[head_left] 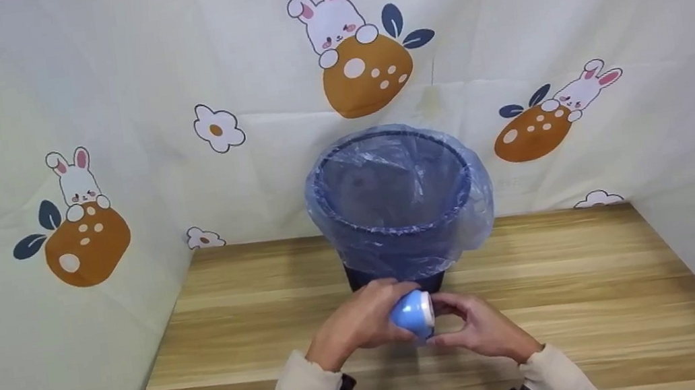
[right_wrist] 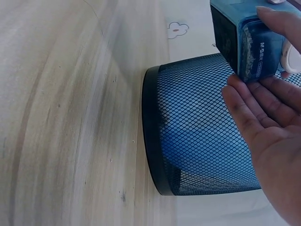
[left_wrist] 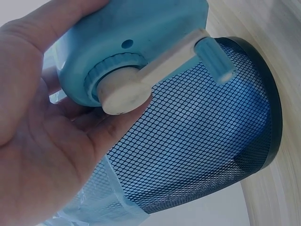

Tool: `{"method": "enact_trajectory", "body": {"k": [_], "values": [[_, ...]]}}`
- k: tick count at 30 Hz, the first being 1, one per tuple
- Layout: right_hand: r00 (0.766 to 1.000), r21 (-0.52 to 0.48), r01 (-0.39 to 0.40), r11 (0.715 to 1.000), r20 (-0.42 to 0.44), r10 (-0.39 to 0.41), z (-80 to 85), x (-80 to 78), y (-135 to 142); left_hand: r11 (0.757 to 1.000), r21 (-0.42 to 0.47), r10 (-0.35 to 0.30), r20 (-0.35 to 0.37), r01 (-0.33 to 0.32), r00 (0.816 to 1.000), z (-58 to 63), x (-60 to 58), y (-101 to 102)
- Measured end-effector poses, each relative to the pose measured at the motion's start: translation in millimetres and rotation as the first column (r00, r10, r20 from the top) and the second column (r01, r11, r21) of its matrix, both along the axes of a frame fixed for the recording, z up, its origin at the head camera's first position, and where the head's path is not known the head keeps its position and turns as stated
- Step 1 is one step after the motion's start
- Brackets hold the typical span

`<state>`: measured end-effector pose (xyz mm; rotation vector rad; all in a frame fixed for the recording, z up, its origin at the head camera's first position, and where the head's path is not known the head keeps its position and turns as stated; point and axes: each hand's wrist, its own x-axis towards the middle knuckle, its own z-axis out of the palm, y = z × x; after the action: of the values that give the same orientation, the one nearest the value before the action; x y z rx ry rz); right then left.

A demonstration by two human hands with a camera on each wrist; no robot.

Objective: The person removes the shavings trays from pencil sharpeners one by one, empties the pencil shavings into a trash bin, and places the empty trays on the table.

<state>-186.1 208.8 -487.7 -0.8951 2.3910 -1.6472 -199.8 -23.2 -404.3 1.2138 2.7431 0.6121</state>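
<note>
A light-blue hand-crank pencil sharpener is held in front of the bin. My left hand grips its body from the left, thumb and fingers on opposite sides. In the left wrist view the white crank with its blue knob points away from the palm. From the right, my right hand pinches the other end, thumb on top and fingers beneath. The right wrist view shows the sharpener's clear dark-blue shavings drawer, with pale shavings visible at its side.
A dark mesh bin stands on the wooden table, just beyond the hands. A translucent blue bag lines it and folds over its rim. Behind and at both sides hangs pale cloth with rabbit prints.
</note>
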Motion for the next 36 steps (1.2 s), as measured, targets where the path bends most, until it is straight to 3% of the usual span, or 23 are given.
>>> {"method": "enact_trajectory", "body": {"k": [8,18,36], "values": [[1.0,-0.018,0.002,1.0,0.001,-0.002,-3.7,-0.8,-1,1.0,0.02,0.012,0.002,-0.012,1.0,-1.3,0.5,1],[1.0,-0.069,0.0,0.998,-0.001,0.0,-7.3,-1.9,-1,0.999,0.049,-0.001,-0.05,0.004,0.999,-3.6,-1.8,4],[1.0,-0.093,0.022,0.995,-0.002,-0.022,-11.3,-2.0,-2,0.999,0.008,0.054,-0.056,-0.054,0.997,-4.4,-0.2,5]]}}
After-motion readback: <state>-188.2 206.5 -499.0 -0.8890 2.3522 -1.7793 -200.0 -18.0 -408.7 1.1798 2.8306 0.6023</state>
